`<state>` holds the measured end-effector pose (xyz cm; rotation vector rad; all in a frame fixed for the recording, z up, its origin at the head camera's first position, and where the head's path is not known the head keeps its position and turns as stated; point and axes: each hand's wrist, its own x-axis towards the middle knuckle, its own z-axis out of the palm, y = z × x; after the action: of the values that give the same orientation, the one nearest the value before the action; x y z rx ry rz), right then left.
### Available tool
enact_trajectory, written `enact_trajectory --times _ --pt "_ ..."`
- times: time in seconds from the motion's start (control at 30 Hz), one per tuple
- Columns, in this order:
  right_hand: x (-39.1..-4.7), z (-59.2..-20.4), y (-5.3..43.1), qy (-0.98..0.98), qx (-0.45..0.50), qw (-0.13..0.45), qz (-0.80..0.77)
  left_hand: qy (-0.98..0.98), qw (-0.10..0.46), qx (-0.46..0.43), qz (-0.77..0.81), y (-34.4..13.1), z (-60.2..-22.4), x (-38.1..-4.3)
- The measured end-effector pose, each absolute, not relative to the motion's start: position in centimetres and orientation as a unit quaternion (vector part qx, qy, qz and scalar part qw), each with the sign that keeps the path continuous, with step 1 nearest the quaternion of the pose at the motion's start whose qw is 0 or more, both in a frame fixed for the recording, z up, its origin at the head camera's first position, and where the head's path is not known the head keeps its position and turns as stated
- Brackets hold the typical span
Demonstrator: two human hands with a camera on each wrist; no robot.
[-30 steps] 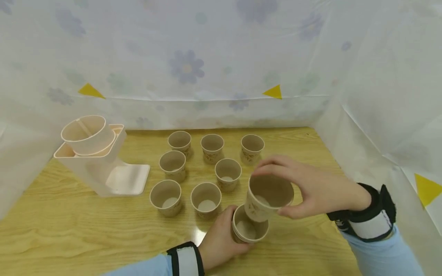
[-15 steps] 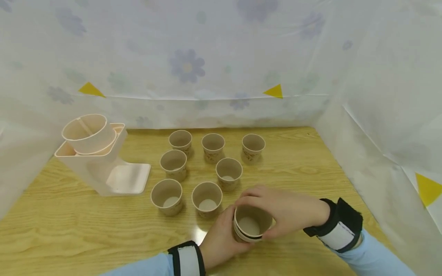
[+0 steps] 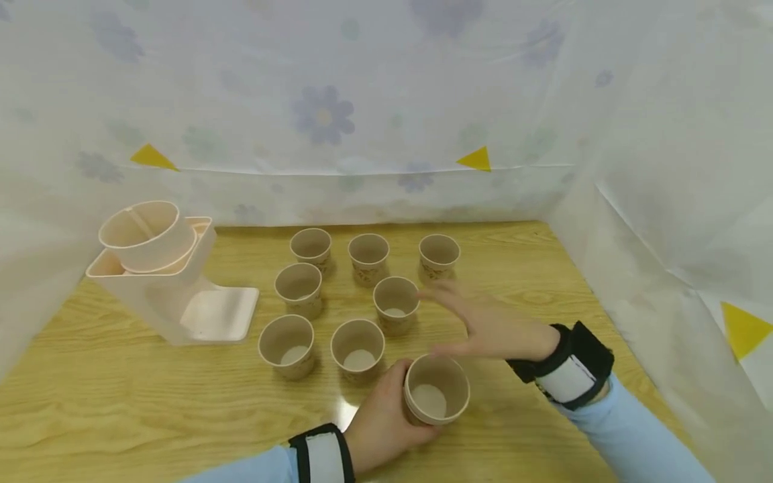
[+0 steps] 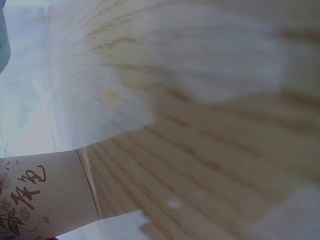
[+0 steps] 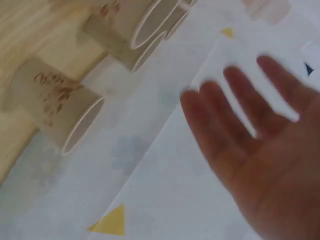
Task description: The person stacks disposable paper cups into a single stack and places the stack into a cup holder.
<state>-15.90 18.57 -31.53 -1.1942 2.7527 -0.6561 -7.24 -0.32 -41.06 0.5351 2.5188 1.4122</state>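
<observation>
In the head view, my left hand (image 3: pixel 383 422) grips a nested stack of beige paper cups (image 3: pixel 437 396) from its left side, mouth up, near the front of the table. My right hand (image 3: pixel 486 329) is above and behind the stack, fingers extended and slightly blurred, holding nothing. The right wrist view shows that hand (image 5: pixel 255 145) palm visible with fingers apart. A floral-printed paper cup (image 4: pixel 42 195) appears at the lower left of the left wrist view, where the left hand itself is out of sight.
Several single paper cups (image 3: pixel 357 349) stand upright behind and left of the stack. At the left is a cream-coloured stand (image 3: pixel 181 295) with a round, divided container (image 3: pixel 145 238) on top. White floral sheeting (image 3: pixel 374 114) encloses the wooden table (image 3: pixel 151 402).
My right hand has lowered a cup into the stack held by my left hand, then let go and lifted away. The left hand has kept its place.
</observation>
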Motion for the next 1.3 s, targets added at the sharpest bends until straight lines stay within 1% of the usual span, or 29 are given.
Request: enact_trajectory --times 0.07,0.13,0.17,0.23,0.33,0.43,0.63,0.77,0.9,1.0,1.07,1.17,1.27,1.3 --pt "-18.2 -31.7 18.6 0.923 -0.304 -0.005 -0.235 0.851 0.105 0.178 0.483 -0.3 -41.0 -7.3" --pt "-20.6 -32.3 18.6 0.94 -0.229 -0.028 -0.251 0.848 0.103 0.181 0.488 -0.3 -41.0 -7.3" --pt "-21.6 -32.6 18.7 0.947 -0.2 -0.031 -0.251 0.846 0.104 0.182 0.49 -0.2 -41.0 -7.3" --pt "-23.5 -33.6 18.9 0.956 -0.156 -0.017 -0.248 0.843 0.103 0.183 0.496 -0.2 -41.1 -7.3" --pt "-25.4 -35.1 19.3 0.966 -0.13 0.008 -0.224 0.843 0.103 0.182 0.495 -0.1 -41.2 -7.2" --pt "-26.3 -36.1 19.6 0.97 -0.121 0.025 -0.211 0.846 0.101 0.182 0.492 -0.1 -41.2 -7.2" --pt "-27.0 -36.8 20.2 0.965 -0.101 0.021 -0.241 0.846 0.101 0.183 0.49 -0.1 -41.0 -7.2" --pt "-26.4 -35.8 20.9 0.956 -0.091 0.028 -0.276 0.844 0.106 0.185 0.491 -0.2 -40.9 -7.3" --pt "-24.4 -33.1 21.5 0.947 -0.11 0.03 -0.302 0.846 0.107 0.185 0.489 -0.3 -40.9 -7.3" --pt "-22.2 -30.4 22.0 0.939 -0.158 0.03 -0.305 0.848 0.104 0.185 0.486 -0.3 -40.9 -7.2" --pt "-20.6 -28.7 22.3 0.931 -0.212 0.023 -0.297 0.849 0.104 0.184 0.485 -0.3 -40.9 -7.2" --pt "-18.2 -26.6 22.6 0.905 -0.319 -0.008 -0.281 0.849 0.103 0.183 0.485 -0.4 -40.9 -7.3" --pt "-16.2 -25.4 22.7 0.871 -0.419 -0.048 -0.253 0.849 0.097 0.185 0.486 -0.5 -41.0 -7.3" --pt "-15.6 -25.2 22.6 0.859 -0.444 -0.05 -0.248 0.848 0.095 0.185 0.487 -0.5 -41.0 -7.3"
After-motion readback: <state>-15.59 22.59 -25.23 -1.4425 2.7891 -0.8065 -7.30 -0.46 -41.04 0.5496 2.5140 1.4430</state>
